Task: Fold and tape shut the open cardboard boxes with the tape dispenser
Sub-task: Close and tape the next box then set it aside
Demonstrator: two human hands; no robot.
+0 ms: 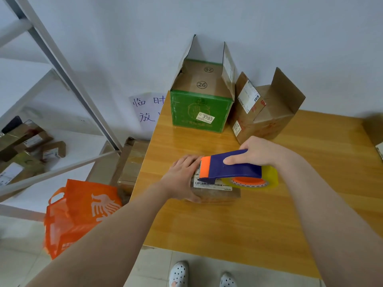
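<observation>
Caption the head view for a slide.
Left hand grips a small box; right hand holds the tape dispenser on top.

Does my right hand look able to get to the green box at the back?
Probably yes: only bare table lies between the right hand and the green box. But that hand grips the tape dispenser, so it would have to set that down first.

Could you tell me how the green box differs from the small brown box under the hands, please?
The green box stands open with its flaps up; the small brown box lies closed. The green box is clearly larger than the small brown box. The green box stands untouched, while the left hand holds the small brown box and the right hand holds the tape dispenser on it. Both are cardboard, white-labelled, on the table.
</observation>
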